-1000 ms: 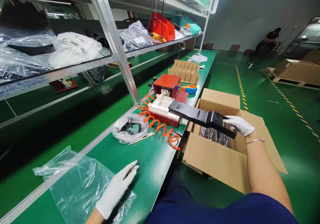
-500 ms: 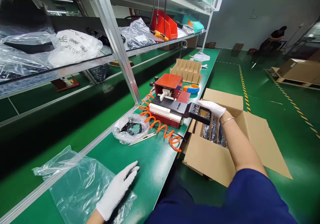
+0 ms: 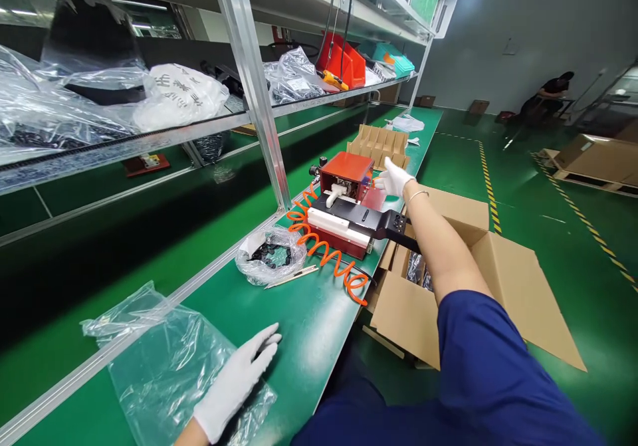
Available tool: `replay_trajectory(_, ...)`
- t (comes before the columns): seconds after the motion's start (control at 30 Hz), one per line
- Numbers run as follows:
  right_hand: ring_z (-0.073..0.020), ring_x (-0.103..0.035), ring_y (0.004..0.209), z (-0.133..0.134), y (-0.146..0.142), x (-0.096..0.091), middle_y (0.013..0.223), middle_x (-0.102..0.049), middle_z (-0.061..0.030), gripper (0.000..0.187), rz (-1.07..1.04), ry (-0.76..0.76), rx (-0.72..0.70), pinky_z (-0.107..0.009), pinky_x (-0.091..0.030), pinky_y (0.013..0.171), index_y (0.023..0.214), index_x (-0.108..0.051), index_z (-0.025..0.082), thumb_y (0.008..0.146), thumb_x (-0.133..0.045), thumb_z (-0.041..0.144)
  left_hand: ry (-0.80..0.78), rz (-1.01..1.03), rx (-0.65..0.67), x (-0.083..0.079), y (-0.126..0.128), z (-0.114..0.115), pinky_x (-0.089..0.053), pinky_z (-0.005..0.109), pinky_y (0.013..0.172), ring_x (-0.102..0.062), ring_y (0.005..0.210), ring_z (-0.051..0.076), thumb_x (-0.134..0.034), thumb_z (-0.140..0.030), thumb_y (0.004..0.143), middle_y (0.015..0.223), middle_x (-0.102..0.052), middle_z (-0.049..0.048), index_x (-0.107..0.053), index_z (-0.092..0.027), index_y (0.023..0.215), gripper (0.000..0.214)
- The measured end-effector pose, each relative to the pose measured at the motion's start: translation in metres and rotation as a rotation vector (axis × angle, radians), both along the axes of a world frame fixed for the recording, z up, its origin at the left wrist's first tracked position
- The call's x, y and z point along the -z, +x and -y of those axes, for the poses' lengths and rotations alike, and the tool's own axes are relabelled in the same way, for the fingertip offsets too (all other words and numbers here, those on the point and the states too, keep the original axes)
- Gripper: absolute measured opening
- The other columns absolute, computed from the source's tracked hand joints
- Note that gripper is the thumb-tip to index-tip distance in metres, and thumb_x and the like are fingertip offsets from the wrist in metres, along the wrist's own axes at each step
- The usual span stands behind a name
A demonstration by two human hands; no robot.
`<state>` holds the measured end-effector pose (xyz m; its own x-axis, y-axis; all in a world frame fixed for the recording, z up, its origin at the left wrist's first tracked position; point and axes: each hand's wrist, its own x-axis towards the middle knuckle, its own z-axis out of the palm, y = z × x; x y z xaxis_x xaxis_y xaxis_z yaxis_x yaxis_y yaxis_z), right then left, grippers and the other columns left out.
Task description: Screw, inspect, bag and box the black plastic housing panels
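My left hand (image 3: 236, 383), in a white glove, lies low over the clear plastic bag (image 3: 172, 366) on the green bench, fingers stretched out and nothing in them. My right hand (image 3: 395, 179), also gloved, is reached out beside the red press (image 3: 346, 173), thumb and fingers apart; its far side is hidden. The blue and orange ring-shaped item behind the press is mostly covered by this hand. A long black plastic part with a loop handle (image 3: 366, 217) lies on the press's white fixture (image 3: 329, 222), its handle end jutting past the bench edge under my forearm.
A coiled orange air hose (image 3: 323, 253) runs before the press. Nearby are a bag of small black pieces (image 3: 272, 256) and thin sticks (image 3: 292, 276). Cardboard dividers (image 3: 379, 143) stand behind. An open carton (image 3: 409, 320) sits right of the bench; a metal post (image 3: 259, 94) rises left.
My right hand has moved from beside the black part's handle forward and left, past the press's near side. My left hand stays in place. The view has shifted slightly.
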<state>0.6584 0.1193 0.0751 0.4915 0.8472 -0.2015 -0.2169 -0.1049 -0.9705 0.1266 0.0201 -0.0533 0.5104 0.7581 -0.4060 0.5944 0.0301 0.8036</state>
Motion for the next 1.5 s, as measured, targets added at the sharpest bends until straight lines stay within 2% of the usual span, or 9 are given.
replay_trajectory(0.1,-0.0229,-0.069,0.111,0.015,0.014,-0.022,0.124,-0.069,-0.0188,0.077,0.043,-0.017,0.156,-0.050,-0.045,0.115,0.136,-0.055,0.013,0.096,-0.033,0.075,-0.003,0.005,0.007,-0.001,-0.002,-0.002,-0.042,0.047,0.120,-0.062,0.132,0.032,-0.056,-0.063,0.079,0.138,-0.068,0.0167,-0.057,-0.010,0.143,0.083)
replay_trajectory(0.2,-0.0196,-0.068,0.116,0.032,0.014,-0.042,0.122,-0.072,-0.0124,0.068,0.057,0.156,0.288,-0.045,-0.044,0.117,0.132,-0.058,0.020,0.100,-0.025,0.070,-0.002,0.003,0.014,-0.001,-0.002,-0.003,-0.042,0.046,0.120,-0.063,0.131,0.032,-0.056,-0.063,0.079,0.136,-0.069,0.0161,-0.058,-0.011,0.143,0.082)
replay_trajectory(0.3,-0.0179,-0.066,0.124,0.051,0.007,-0.050,0.128,-0.070,-0.0101,0.061,0.044,0.288,0.338,-0.040,-0.046,0.116,0.127,-0.061,0.023,0.100,-0.028,0.066,0.008,0.018,-0.001,-0.001,-0.002,-0.004,-0.044,0.047,0.118,-0.065,0.128,0.032,-0.059,-0.061,0.079,0.133,-0.071,0.0152,-0.062,-0.013,0.139,0.077)
replay_trajectory(0.47,-0.0195,-0.065,0.126,0.083,0.007,-0.046,0.132,-0.068,-0.0116,0.051,0.036,0.340,0.381,-0.039,-0.054,0.107,0.115,-0.065,0.023,0.099,-0.034,0.061,0.007,0.046,-0.013,0.000,-0.002,-0.003,-0.046,0.045,0.117,-0.066,0.127,0.030,-0.060,-0.059,0.080,0.132,-0.072,0.0124,-0.065,-0.017,0.137,0.071)
replay_trajectory(0.63,-0.0203,-0.068,0.120,0.107,0.014,-0.035,0.126,-0.070,-0.0129,0.045,0.054,0.338,0.407,-0.038,-0.058,0.101,0.102,-0.065,0.023,0.094,-0.045,0.061,0.010,0.035,-0.006,0.006,-0.003,-0.003,-0.046,0.045,0.117,-0.065,0.128,0.030,-0.057,-0.063,0.080,0.135,-0.070,0.0151,-0.061,-0.012,0.141,0.079)
replay_trajectory(0.8,-0.0164,-0.071,0.110,0.128,0.021,-0.028,0.120,-0.073,-0.0099,0.039,0.021,0.345,0.478,-0.032,-0.060,0.096,0.099,-0.065,0.022,0.099,-0.039,0.051,0.027,0.053,-0.023,0.010,-0.004,-0.002,-0.045,0.047,0.118,-0.066,0.126,0.031,-0.058,-0.062,0.080,0.132,-0.072,0.0134,-0.063,-0.015,0.138,0.075)
replay_trajectory(0.97,-0.0149,-0.072,0.104,0.145,0.028,-0.027,0.114,-0.074,-0.0078,0.037,-0.014,0.307,0.554,-0.031,-0.060,0.090,0.096,-0.066,0.023,0.101,-0.037,0.045,0.024,0.044,-0.016,0.011,-0.005,-0.002,-0.044,0.048,0.118,-0.066,0.127,0.031,-0.057,-0.061,0.081,0.134,-0.071,0.0145,-0.061,-0.013,0.140,0.076)
replay_trajectory(1.23,-0.0153,-0.070,0.104,0.159,0.021,-0.032,0.119,-0.071,-0.0133,0.030,-0.087,0.307,0.608,-0.034,-0.052,0.100,0.100,-0.065,0.019,0.103,-0.041,0.035,0.048,0.072,-0.031,0.012,-0.004,-0.002,-0.048,0.046,0.115,-0.068,0.123,0.031,-0.060,-0.058,0.080,0.129,-0.074,0.0128,-0.066,-0.017,0.135,0.068)
replay_trajectory(1.5,-0.0144,-0.072,0.094,0.159,0.025,-0.025,0.099,-0.075,-0.0074,0.031,-0.093,0.302,0.646,-0.031,-0.056,0.088,0.094,-0.065,0.021,0.102,-0.037,0.034,0.041,0.001,0.029,0.015,-0.005,-0.002,-0.041,0.044,0.121,-0.062,0.132,0.028,-0.048,-0.062,0.083,0.141,-0.066,0.0148,-0.055,-0.009,0.146,0.083)
